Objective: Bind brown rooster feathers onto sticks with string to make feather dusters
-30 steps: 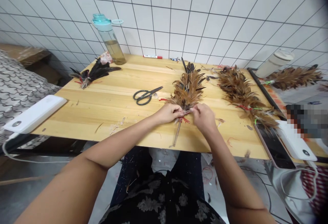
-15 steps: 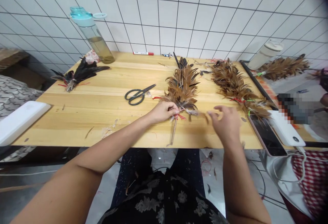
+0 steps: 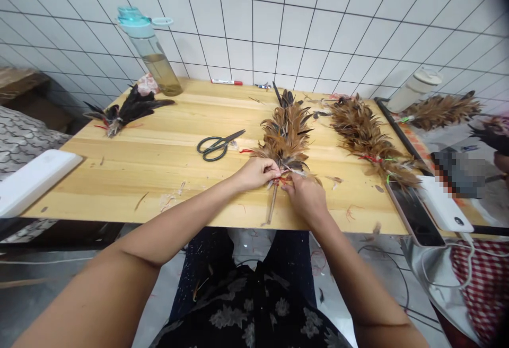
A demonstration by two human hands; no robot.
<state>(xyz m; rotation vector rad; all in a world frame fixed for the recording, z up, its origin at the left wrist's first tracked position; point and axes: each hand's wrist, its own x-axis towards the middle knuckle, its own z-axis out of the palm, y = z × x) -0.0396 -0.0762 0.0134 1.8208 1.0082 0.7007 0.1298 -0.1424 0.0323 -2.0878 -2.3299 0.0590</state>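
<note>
Feather duster [image 3: 287, 138]: laid on the wooden surface [image 3: 167, 151], stick toward the person. Left hand [image 3: 256, 172] is clenched on the bound base, steadying it; right hand [image 3: 304, 194] is pinched on red thread [image 3: 283, 181]. Scissors [image 3: 218, 145] are kept near.

Both arms are bare from the upper arm down: no sleeves, watch, bracelets or rings show on either. The left hand [image 3: 256, 172] and the right hand [image 3: 304, 197] are ungloved. The person wears a black top [image 3: 246, 316] printed with pale grey flowers and leaves, loose across the lap. Below it, dark navy trousers [image 3: 207, 268] cover both legs, speckled with small light flecks and a few stuck bits of feather.
</note>
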